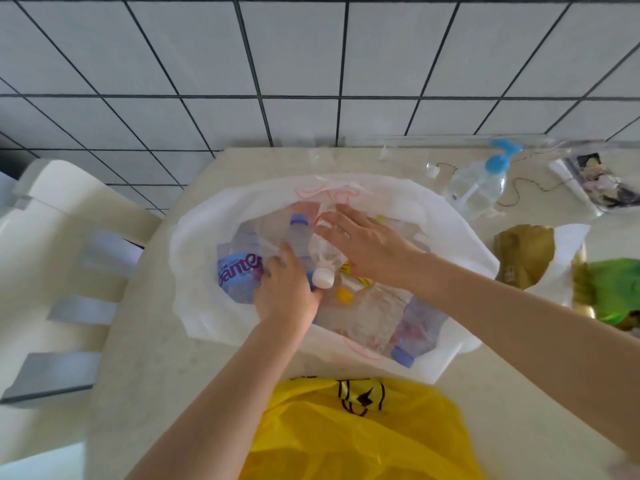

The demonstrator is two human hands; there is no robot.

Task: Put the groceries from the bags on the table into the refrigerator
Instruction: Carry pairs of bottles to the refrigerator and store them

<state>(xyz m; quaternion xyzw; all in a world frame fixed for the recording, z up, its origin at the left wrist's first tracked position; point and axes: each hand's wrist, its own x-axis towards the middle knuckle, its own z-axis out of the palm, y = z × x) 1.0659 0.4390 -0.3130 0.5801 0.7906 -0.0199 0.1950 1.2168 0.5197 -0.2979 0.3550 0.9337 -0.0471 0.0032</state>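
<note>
A white plastic bag (207, 244) lies open in the middle of the table (156, 358), holding several clear water bottles. My left hand (285, 292) is inside the bag, fingers curled round a bottle with a blue cap (298, 220). A white-capped bottle (323, 277) lies just beside that hand. My right hand (367, 242) reaches in from the right with straight, spread fingers, over the bottles near the bag's far side. Another blue-capped bottle (403, 355) lies at the bag's near edge. A bottle with a purple label (239, 271) sits at the left inside the bag.
A yellow plastic bag (363, 434) lies at the table's near edge. A second white bag (568, 265) with green and brown packets stands at the right. A pump bottle with a blue top (485, 181) and a booklet (599, 181) lie at the back right. A pale chair (52, 237) stands to the left.
</note>
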